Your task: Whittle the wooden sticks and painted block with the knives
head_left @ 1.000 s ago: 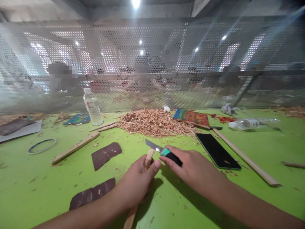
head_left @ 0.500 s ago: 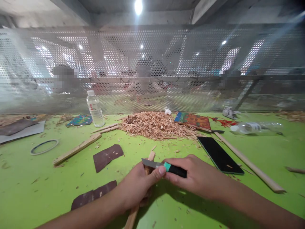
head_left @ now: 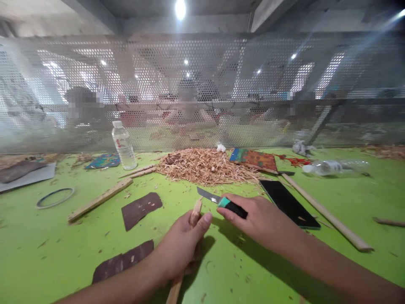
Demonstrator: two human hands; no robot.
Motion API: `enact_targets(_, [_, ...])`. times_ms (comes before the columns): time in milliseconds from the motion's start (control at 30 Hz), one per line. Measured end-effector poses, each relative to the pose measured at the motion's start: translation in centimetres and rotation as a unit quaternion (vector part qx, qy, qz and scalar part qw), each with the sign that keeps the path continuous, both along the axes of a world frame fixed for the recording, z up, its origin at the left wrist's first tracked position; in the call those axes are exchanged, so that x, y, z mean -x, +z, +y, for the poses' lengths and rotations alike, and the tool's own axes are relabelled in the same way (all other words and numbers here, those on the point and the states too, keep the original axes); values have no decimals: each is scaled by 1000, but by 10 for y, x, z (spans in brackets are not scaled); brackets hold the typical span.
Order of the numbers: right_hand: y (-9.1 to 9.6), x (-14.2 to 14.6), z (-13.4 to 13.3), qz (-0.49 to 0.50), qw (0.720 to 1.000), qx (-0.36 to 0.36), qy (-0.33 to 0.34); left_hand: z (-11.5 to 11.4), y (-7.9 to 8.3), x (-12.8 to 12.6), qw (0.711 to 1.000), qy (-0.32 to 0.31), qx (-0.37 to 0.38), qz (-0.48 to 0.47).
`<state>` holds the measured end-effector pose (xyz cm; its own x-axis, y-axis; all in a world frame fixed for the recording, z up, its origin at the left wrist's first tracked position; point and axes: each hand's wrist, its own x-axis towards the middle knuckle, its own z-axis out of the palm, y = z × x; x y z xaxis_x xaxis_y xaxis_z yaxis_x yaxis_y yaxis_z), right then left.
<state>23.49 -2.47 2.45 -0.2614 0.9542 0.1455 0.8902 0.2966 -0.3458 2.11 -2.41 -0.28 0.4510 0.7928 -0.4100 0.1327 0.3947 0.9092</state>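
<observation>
My left hand [head_left: 185,240] is wrapped around a wooden stick [head_left: 196,210], whose whittled tip sticks out past the thumb and points away from me. The stick's lower end comes out below the palm. In my right hand [head_left: 253,213] is a utility knife [head_left: 225,202] with a black and teal handle. Its bare blade points left, just beyond the stick's tip and seemingly apart from it. The fingers beneath the knife handle are partly hidden.
Wood shavings [head_left: 202,166] are heaped at the back. Brown sandpaper pieces [head_left: 141,210] and another wooden strip [head_left: 100,200] lie left. A phone [head_left: 289,204], a long rod [head_left: 327,213] and a lying bottle [head_left: 335,167] are right. A bottle [head_left: 123,145] stands before the perforated screen [head_left: 247,122].
The knife has lifted off the stick and moved forward with my right hand, away from my left thumb. My left hand keeps its hold on the stick.
</observation>
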Motion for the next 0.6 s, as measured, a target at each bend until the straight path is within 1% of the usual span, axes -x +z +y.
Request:
enact_targets(67, [2, -2, 0, 15, 999, 21, 47, 0, 3, 2, 1000, -17, 2, -5])
enact_targets(167, [6, 0, -4, 29, 990, 71, 115, -1, 6, 3, 999, -41, -3, -7])
enact_targets(267, [9, 2, -8, 44, 984, 102, 137, -2, 6, 4, 998, -53, -22, -3])
enact_targets(433, [13, 8, -14, 40, 989, 96, 105, -3, 0, 2, 996, -43, -59, 45])
enact_targets(533, [11, 14, -18, 11, 995, 78, 64, -4, -3, -1, 997, -2, -54, 59])
enact_targets(600, [7, 17, -18, -12, 998, 57, 32, -3, -3, -3, 997, 26, -47, 48])
